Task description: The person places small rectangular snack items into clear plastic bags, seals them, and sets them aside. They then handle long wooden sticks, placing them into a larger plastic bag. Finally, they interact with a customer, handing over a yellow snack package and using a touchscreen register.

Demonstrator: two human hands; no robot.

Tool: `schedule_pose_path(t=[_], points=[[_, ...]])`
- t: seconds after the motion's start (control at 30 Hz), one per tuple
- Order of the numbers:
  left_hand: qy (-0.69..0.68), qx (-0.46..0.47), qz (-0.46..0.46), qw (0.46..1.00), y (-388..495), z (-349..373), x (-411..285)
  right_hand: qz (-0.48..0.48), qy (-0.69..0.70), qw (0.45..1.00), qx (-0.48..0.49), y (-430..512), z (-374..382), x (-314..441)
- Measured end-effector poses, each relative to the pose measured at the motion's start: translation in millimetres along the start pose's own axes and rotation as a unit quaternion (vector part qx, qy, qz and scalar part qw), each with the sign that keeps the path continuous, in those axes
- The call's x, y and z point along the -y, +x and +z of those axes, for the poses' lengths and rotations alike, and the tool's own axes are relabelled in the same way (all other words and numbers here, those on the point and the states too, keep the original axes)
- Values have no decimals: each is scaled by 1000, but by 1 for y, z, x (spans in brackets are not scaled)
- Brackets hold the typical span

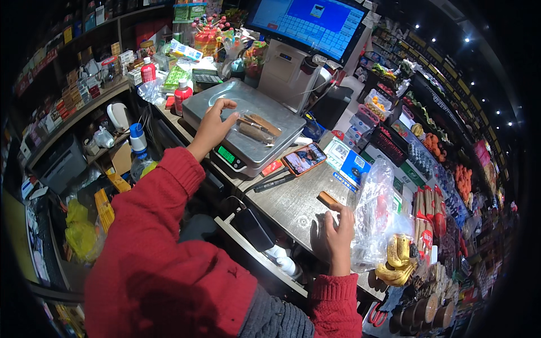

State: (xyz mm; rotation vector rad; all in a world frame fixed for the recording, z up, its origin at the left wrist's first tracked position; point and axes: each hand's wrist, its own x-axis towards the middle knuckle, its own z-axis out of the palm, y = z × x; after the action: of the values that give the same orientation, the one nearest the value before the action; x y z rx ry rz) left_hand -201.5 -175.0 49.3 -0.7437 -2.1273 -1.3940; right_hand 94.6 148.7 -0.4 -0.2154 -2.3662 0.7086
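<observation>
A clear plastic bag of brown, bark-like sticks (pixel 258 128) lies on the steel pan of a weighing scale (pixel 211 90), whose green display is lit. My left hand (pixel 214 126) is over the pan at the left end of the bag, thumb and index finger apart; whether it touches the bag cannot be told. My right hand (pixel 339 230) is at the counter's right part, its fingertips at the near end of a small brown stick-like piece (pixel 327 198). Whether the fingers grip that piece is unclear. Right beside this hand lies a pile of clear plastic bags (pixel 372 215).
A phone (pixel 304 159) showing a picture lies right of the scale, near printed code cards (pixel 348 162). A touchscreen terminal (pixel 310 25) stands behind. Red-capped bottles (pixel 183 96) are left of the scale, bananas (pixel 397 262) at the right. An open drawer (pixel 262 253) juts out below the counter.
</observation>
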Motion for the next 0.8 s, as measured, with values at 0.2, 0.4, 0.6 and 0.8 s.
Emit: schedule_pose_path(t=[0.2,0.4,0.6,0.8], points=[[5,-3,15,1000,3,1,5,-25,-44,998,24,-1,3,0],[51,-7,25,998,-2,-3,-17,-62,-107,992,-20,2,13,-16],[15,53,161,985,-25,40,-81,-71,-218,973,-1,7,16,-27],[-49,267,293,917,-73,105,-132,-45,-134,989,33,9,8,-6]])
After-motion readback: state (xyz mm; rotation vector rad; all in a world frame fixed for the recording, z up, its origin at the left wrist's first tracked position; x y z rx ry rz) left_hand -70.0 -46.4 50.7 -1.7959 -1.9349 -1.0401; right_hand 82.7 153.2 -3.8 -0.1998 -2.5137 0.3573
